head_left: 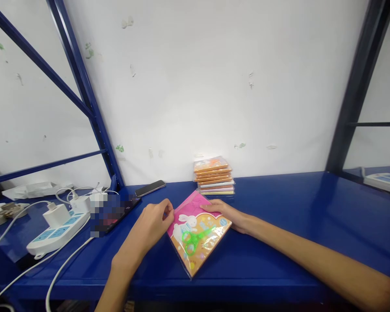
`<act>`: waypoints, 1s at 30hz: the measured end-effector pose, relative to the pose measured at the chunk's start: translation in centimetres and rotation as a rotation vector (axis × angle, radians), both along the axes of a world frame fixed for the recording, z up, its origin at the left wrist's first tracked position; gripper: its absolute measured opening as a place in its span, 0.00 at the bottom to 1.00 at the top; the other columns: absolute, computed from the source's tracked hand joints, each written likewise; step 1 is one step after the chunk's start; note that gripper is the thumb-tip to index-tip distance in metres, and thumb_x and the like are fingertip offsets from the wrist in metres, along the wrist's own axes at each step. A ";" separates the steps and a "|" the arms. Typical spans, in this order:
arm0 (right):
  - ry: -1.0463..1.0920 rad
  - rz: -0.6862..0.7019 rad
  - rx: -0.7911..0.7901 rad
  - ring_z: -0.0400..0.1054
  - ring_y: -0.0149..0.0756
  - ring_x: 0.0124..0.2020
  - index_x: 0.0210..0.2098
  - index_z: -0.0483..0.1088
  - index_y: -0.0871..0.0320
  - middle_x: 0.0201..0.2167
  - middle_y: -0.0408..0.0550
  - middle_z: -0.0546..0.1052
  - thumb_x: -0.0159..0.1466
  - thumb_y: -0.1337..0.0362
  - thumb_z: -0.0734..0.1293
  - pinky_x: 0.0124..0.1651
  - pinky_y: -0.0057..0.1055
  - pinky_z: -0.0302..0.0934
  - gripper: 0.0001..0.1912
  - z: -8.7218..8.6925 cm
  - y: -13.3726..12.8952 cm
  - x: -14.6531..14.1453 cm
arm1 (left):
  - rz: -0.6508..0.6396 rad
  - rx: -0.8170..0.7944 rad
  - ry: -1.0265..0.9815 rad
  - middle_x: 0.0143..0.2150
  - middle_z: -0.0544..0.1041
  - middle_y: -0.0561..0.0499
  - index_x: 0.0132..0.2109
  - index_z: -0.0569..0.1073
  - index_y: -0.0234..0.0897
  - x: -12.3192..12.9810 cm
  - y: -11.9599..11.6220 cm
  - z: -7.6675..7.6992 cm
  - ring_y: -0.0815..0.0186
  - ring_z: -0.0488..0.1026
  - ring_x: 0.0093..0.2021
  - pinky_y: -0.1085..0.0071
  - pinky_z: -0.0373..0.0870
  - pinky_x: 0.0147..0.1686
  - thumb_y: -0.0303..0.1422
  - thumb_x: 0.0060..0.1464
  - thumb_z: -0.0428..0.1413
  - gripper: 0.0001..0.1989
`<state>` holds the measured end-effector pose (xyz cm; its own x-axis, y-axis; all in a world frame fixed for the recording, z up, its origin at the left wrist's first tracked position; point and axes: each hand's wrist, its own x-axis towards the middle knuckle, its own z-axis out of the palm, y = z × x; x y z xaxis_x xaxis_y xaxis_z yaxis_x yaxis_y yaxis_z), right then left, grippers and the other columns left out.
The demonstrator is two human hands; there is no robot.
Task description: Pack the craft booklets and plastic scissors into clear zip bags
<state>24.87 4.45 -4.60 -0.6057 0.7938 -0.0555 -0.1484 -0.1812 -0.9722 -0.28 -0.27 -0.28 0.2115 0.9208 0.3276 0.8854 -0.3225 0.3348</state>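
A flat square packet (195, 229) in clear wrapping is tilted with one corner toward me. It shows a pink part, a white rabbit picture and green scissors (196, 239) lying over an orange part. My right hand (229, 214) grips its right side, thumb on top and the other fingers beneath. At the left corner, my left hand (157, 221) pinches the edge of the packet between thumb and curled fingers. Behind it, a stack of similar wrapped packets (214, 177) stands against the wall.
On the blue table (279, 203), a dark phone (150, 188) lies near the wall. A white power strip (58, 232) with plugs and cables occupies the left side, beside a partly blurred screen device (121, 215). Blue metal posts frame both sides.
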 end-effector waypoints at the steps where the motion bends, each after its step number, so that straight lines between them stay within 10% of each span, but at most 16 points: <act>1: 0.002 -0.005 -0.003 0.76 0.34 0.29 0.36 0.79 0.64 0.31 0.51 0.83 0.54 0.50 0.79 0.36 0.29 0.65 0.22 0.1 -0.1 0.0 | 0.002 -0.003 -0.005 0.33 0.80 0.49 0.35 0.70 0.41 0.0 0.1 0.0 0.61 0.78 0.33 0.69 0.66 0.34 0.32 0.60 0.49 0.07; 30: -0.005 -0.006 -0.015 0.74 0.33 0.26 0.34 0.78 0.65 0.29 0.49 0.82 0.54 0.53 0.79 0.33 0.28 0.64 0.20 -0.3 0.3 0.3 | -0.061 -0.048 0.006 0.38 0.80 0.49 0.41 0.70 0.43 -0.7 0.0 0.2 0.58 0.76 0.39 0.65 0.63 0.40 0.30 0.66 0.41 0.14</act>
